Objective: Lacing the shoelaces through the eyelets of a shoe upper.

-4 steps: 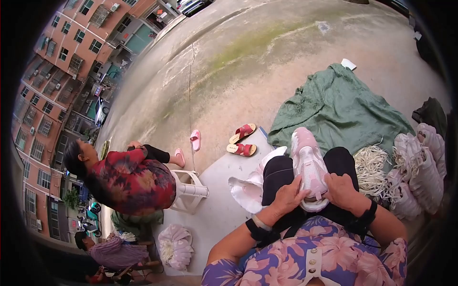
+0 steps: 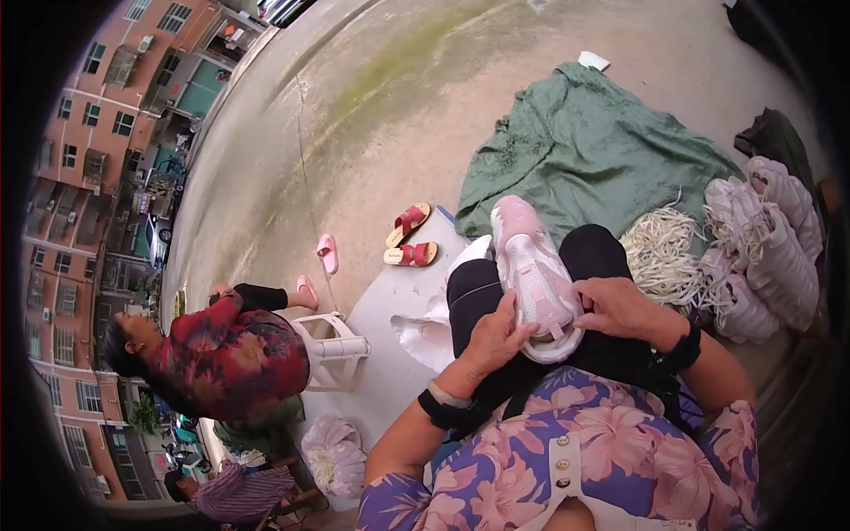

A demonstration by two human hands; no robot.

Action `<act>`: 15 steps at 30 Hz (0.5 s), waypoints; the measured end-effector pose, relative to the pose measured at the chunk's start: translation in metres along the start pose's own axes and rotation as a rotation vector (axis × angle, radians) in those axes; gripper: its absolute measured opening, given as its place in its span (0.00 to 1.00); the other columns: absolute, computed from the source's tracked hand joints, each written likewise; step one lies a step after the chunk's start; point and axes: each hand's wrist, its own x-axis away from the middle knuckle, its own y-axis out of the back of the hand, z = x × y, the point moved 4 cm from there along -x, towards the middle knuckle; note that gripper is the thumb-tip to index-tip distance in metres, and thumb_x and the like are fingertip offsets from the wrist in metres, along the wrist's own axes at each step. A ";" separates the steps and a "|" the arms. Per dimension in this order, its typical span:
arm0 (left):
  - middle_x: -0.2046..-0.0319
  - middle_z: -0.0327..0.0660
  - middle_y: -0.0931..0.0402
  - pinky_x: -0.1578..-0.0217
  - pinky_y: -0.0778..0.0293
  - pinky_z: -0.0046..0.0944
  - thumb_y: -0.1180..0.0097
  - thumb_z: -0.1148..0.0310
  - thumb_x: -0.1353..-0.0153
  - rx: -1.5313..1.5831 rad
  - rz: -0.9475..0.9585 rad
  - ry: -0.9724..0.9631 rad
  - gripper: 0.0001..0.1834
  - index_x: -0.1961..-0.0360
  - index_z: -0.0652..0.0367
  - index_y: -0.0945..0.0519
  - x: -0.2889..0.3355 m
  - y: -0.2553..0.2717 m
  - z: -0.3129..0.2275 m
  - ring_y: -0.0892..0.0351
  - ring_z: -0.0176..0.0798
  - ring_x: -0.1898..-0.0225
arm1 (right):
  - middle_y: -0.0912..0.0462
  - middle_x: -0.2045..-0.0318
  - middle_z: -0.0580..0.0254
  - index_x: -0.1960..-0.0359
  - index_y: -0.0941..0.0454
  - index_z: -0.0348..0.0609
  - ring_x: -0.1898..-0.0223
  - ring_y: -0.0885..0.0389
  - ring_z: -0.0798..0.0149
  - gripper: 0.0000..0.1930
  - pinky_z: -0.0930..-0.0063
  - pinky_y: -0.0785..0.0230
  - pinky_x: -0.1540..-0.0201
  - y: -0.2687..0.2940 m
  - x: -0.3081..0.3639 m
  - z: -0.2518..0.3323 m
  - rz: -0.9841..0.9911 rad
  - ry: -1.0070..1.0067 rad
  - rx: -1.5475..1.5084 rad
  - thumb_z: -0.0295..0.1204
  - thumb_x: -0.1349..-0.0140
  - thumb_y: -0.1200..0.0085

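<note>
Though hands at shoe edges, wide concrete beyond.

Purple floral top (pink blooms, pale buttoned placket); black trousers; black wrist straps; pale left wristband

Both bare forearms angle inward from wide-set elbows, bringing the hands close together, but apart, above the lap. The left hand has its thumb raised and fingers bent inward. The right hand, slightly farther forward, shows its back, with its fingers bent. How firmly either hand grips is unclear.
</note>
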 end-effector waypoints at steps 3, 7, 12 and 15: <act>0.82 0.36 0.26 0.86 0.37 0.25 0.42 0.61 0.43 0.185 0.104 0.321 0.41 0.35 0.61 0.49 0.006 0.014 -0.016 0.32 0.25 0.85 | 0.29 0.79 0.73 0.56 0.25 0.35 0.77 0.33 0.81 0.13 0.83 0.38 0.75 0.026 0.001 -0.065 -0.176 -0.137 -0.609 0.25 0.43 0.46; 0.80 0.38 0.23 0.82 0.35 0.25 0.44 0.65 0.42 0.276 0.114 0.322 0.41 0.33 0.60 0.53 0.008 0.001 -0.018 0.30 0.25 0.83 | 0.31 0.79 0.74 0.74 0.25 0.41 0.78 0.32 0.78 0.04 0.82 0.34 0.75 0.010 0.047 -0.229 -0.372 -0.570 -0.565 0.27 0.46 0.51; 0.72 0.39 0.22 0.80 0.34 0.24 0.45 0.68 0.42 0.363 0.142 0.412 0.43 0.32 0.59 0.57 0.005 -0.015 -0.020 0.29 0.25 0.80 | 0.25 0.85 0.64 0.80 0.23 0.41 0.82 0.26 0.70 0.06 0.75 0.32 0.77 -0.056 0.089 -0.347 -0.402 -0.805 -0.469 0.28 0.51 0.50; 0.57 0.45 0.25 0.76 0.31 0.25 0.45 0.68 0.42 0.420 0.180 0.478 0.45 0.32 0.59 0.61 0.008 -0.010 -0.019 0.25 0.28 0.71 | 0.24 0.84 0.63 0.80 0.22 0.42 0.81 0.26 0.69 0.05 0.73 0.32 0.75 -0.090 0.068 -0.376 -0.406 -0.894 -0.536 0.28 0.53 0.49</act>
